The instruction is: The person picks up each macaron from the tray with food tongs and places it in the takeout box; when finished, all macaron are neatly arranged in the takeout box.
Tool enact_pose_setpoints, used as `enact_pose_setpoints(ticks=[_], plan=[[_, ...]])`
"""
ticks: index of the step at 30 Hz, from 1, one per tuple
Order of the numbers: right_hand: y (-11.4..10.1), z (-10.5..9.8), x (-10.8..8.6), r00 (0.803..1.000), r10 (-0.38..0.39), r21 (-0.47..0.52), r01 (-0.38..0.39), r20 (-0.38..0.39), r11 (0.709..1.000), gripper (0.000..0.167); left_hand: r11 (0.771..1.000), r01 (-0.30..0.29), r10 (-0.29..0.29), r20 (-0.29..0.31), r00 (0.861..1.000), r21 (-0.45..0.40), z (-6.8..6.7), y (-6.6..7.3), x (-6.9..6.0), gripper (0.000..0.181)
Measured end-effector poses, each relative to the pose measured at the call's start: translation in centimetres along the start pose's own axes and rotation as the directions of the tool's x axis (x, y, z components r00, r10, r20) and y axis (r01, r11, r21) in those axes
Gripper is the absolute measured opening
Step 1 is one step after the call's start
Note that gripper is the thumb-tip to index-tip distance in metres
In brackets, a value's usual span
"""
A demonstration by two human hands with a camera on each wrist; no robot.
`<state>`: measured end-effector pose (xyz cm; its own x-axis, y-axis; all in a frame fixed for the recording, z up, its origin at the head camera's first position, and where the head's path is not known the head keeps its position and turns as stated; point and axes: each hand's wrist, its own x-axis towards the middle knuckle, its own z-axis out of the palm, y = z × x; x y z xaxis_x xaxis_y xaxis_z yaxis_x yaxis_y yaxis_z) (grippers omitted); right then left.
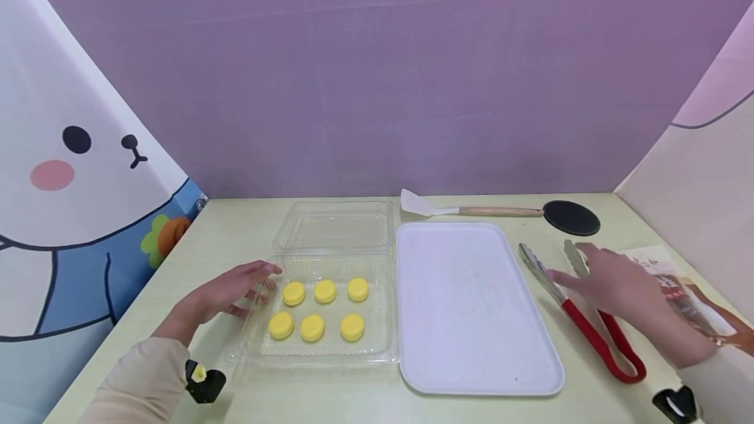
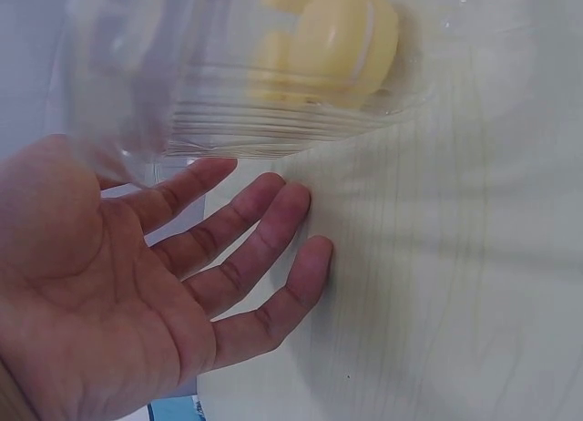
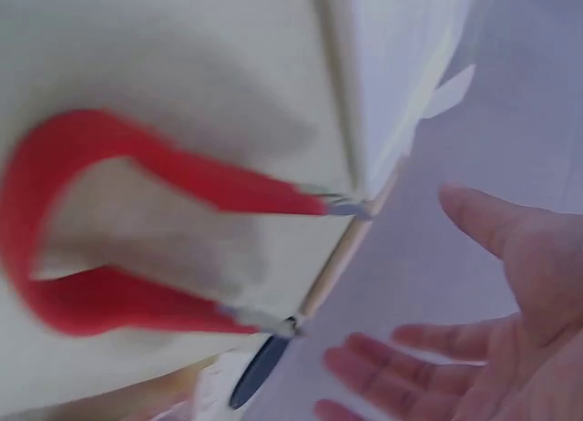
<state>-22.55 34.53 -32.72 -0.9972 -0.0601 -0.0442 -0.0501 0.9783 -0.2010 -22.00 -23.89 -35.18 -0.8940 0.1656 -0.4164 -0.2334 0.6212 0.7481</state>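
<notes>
A clear plastic clamshell box (image 1: pixel 377 352) lies with its lid folded back, holding several yellow macarons (image 1: pixel 312 328) in two rows. At the box's left side is my left hand (image 1: pixel 226 290), its fingers spread loosely by the wall; in the left wrist view the palm shows with nothing in it. Red-handled metal tongs (image 1: pixel 589 334) lie spread on the table to the right of a white tray (image 1: pixel 471 313). Above the tongs hovers my right hand (image 1: pixel 627 286), fingers extended and thumb apart. The right wrist view shows a gap between that hand (image 3: pixel 547 321) and the tongs.
Behind the tray lies a white spatula with a wooden handle (image 1: pixel 501 211), beside a black round disc (image 1: pixel 571 217). A printed packet (image 1: pixel 677 286) is at the right, partly covered by the right arm. A purple wall (image 1: pixel 377 84) closes off the back.
</notes>
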Motion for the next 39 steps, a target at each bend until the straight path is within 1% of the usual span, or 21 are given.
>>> enact_pose_setpoints(ticks=[2,4,8,11,14,17,19,23,26,29,33,36,39], plan=[[-1.1,-0.2,0.3,0.998,-0.04,0.024,0.041,-0.057,0.999,0.089,1.0,0.001,-0.001,-0.001,1.0,-0.001,0.0,0.0,0.0,0.055],[-2.5,-0.4,0.6,0.991,-0.077,0.045,0.082,-0.109,0.996,0.08,1.0,0.0,0.0,-0.001,1.0,0.0,0.0,0.0,0.0,0.055],[-5.5,-0.5,1.3,0.976,-0.126,0.071,0.14,-0.18,0.988,0.067,1.0,-0.003,0.003,-0.001,1.0,0.002,0.0,-0.1,0.0,0.056],[-7.7,-0.4,2.2,0.962,-0.164,0.103,0.19,-0.217,0.976,0.059,1.0,-0.008,0.008,-0.002,1.0,0.002,0.0,-0.2,0.0,0.057],[-9.8,-0.1,3.2,0.953,-0.202,0.163,0.242,-0.226,0.957,0.052,1.0,-0.014,0.014,-0.003,1.0,0.0,-0.1,-0.3,0.0,0.057],[-11.9,0.6,4.4,0.951,-0.231,0.252,0.279,-0.203,0.926,0.048,1.0,-0.017,0.017,-0.004,1.0,-0.001,0.0,-0.3,-0.1,0.057],[-13.1,1.1,5.3,0.956,-0.24,0.32,0.284,-0.17,0.904,0.045,1.0,-0.015,0.015,-0.006,1.0,-0.001,0.0,-0.2,-0.2,0.058],[-15.2,2.2,7.1,0.963,-0.256,0.422,0.268,-0.086,0.866,0.044,1.0,-0.011,0.011,-0.006,1.0,-0.003,0.1,-0.1,-0.3,0.057],[-16.7,2.9,8.2,0.966,-0.259,0.474,0.236,-0.018,0.848,0.044,1.0,-0.01,0.01,-0.006,1.0,-0.007,0.1,-0.1,-0.2,0.056],[-18.0,3.4,9.0,0.965,-0.256,0.509,0.191,0.06,0.839,0.045,1.0,-0.008,0.008,-0.007,1.0,-0.014,0.1,-0.2,-0.1,0.055],[-19.4,4.1,10.0,0.958,-0.24,0.518,0.125,0.16,0.846,0.047,1.0,-0.006,0.006,-0.009,1.0,-0.018,0.2,-0.2,-0.2,0.055],[-20.2,4.6,10.5,0.954,-0.23,0.522,0.098,0.194,0.847,0.047,1.0,-0.011,0.011,-0.013,1.0,-0.018,0.2,-0.2,-0.3,0.054],[-20.8,5.1,10.8,0.953,-0.229,0.524,0.094,0.2,0.847,0.046,1.0,-0.016,0.016,-0.015,1.0,-0.019,0.2,-0.3,-0.3,0.054]])
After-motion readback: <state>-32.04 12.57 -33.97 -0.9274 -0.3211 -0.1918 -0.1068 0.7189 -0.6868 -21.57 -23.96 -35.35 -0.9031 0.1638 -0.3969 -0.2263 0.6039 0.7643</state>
